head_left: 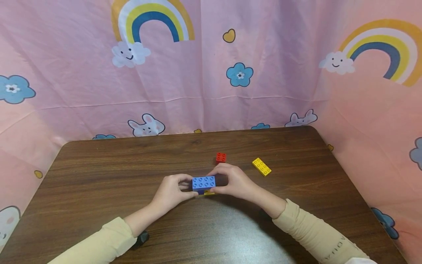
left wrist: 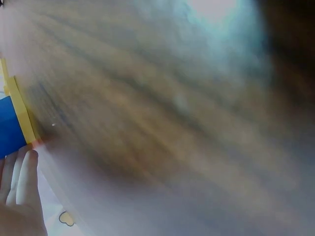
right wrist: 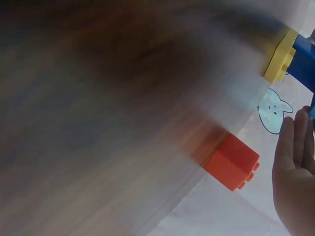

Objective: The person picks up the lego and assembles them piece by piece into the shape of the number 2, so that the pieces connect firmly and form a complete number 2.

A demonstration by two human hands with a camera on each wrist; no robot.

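A blue brick (head_left: 203, 182) with two rows of studs is held between my two hands at the middle of the table. Below it, more blue and a studded yellow plate (right wrist: 281, 56) show, partly hidden by the upper brick. My left hand (head_left: 171, 190) grips the left end of the blue stack, thumb in front and fingers behind. At the right end, my right hand (head_left: 235, 181) pinches the upper blue brick between thumb and fingers. In the left wrist view, my left fingertips (left wrist: 28, 164) touch the blue side just above the yellow plate.
Just behind my right hand stands a small red brick (head_left: 221, 158). Farther right lies a loose yellow plate (head_left: 262, 167). A dark object (head_left: 141, 239) shows beside my left sleeve. Patterned cloth hangs along the back edge of the brown table (head_left: 132, 154).
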